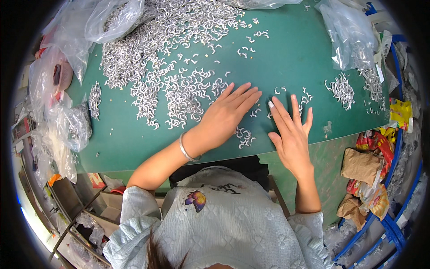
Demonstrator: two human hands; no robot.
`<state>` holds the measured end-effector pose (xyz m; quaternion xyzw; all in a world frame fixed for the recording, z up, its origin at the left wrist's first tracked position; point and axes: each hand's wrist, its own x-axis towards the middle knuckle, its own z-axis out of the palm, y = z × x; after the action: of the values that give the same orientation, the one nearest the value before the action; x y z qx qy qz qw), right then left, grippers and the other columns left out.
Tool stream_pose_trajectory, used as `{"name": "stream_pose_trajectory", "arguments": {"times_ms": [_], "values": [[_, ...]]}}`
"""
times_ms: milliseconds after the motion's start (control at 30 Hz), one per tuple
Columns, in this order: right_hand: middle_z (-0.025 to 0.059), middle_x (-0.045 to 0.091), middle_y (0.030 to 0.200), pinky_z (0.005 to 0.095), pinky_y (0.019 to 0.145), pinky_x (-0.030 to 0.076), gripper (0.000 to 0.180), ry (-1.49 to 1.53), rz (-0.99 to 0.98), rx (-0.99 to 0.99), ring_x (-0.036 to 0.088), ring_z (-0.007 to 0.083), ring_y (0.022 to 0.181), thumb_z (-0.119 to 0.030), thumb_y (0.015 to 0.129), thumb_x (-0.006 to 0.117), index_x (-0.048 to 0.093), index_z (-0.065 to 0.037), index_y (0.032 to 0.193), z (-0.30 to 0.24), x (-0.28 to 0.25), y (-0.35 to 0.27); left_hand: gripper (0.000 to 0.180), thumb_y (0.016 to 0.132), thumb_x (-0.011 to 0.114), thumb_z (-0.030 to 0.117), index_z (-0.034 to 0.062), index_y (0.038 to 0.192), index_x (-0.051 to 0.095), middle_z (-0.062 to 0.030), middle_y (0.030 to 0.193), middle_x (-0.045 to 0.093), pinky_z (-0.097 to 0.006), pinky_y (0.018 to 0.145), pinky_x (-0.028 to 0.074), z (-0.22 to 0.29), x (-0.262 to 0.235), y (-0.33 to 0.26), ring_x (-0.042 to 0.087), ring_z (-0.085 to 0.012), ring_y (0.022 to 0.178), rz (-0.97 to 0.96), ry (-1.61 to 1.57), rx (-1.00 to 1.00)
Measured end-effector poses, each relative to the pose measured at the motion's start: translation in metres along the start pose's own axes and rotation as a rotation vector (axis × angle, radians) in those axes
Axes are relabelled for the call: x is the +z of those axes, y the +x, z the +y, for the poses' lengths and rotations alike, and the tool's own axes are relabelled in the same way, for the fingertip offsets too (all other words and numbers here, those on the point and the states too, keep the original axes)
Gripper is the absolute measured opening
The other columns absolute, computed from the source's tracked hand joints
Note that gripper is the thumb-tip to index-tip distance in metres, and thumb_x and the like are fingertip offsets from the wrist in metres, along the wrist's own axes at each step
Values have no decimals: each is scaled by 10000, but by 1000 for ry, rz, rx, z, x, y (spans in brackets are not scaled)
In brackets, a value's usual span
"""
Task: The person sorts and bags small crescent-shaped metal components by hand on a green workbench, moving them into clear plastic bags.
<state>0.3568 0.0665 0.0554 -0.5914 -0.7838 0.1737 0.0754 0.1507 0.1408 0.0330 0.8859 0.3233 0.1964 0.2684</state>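
My left hand (226, 115) lies flat, palm down, fingers together, on the green table top (291, 54), covering some of the small curved silver metal pieces (179, 89) spread across it. A silver bangle (187, 151) rings that wrist. My right hand (291, 132) rests flat beside it with fingers spread, next to a few loose pieces (304, 97). A small cluster of pieces (244, 136) lies between the two hands near the table's front edge. Neither hand grips anything.
Clear plastic bags lie at the far left (112, 18), the left edge (67, 125) and the far right (349, 36). A small heap of pieces (342, 89) sits at the right. Crumpled brown paper and coloured wrappers (367, 166) fill a blue-framed bin on the right.
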Motion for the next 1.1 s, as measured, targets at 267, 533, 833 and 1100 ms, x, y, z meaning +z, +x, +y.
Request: {"name": "stream_pose_trajectory", "arguments": {"times_ms": [267, 533, 833, 1100], "values": [[37, 336, 1526, 691, 1086, 93, 666, 86, -9, 27, 205, 344, 1444, -247, 807, 682, 442, -56, 1399, -4, 2, -11, 600, 701, 511, -126, -15, 1290, 509, -174, 1304, 544, -459, 1100, 351, -4, -5, -13, 486, -350, 1253, 80, -106, -56], [41, 346, 1520, 689, 1077, 103, 660, 53, -2, 49, 206, 355, 1440, -247, 807, 692, 454, -39, 1386, -7, 2, -13, 524, 714, 551, -80, -13, 1233, 559, -161, 1202, 561, -408, 924, 422, 2, 3, -12, 537, -329, 1110, 135, -11, -35], [36, 353, 1509, 701, 1060, 131, 617, -5, 18, 30, 204, 361, 1435, -290, 809, 695, 501, -58, 1346, -8, 7, -6, 581, 674, 544, -100, 8, 1245, 557, -139, 1261, 510, -413, 953, 362, 1, 2, -12, 474, -321, 1184, 59, 108, -59], [38, 337, 1522, 716, 1061, 101, 599, 51, -24, 8, 197, 358, 1441, -272, 799, 703, 524, -105, 1346, -15, 10, -8, 570, 662, 545, -104, 13, 1219, 569, -133, 1244, 512, -403, 894, 368, 8, 7, -13, 488, -308, 1149, 31, 130, -39]]}}
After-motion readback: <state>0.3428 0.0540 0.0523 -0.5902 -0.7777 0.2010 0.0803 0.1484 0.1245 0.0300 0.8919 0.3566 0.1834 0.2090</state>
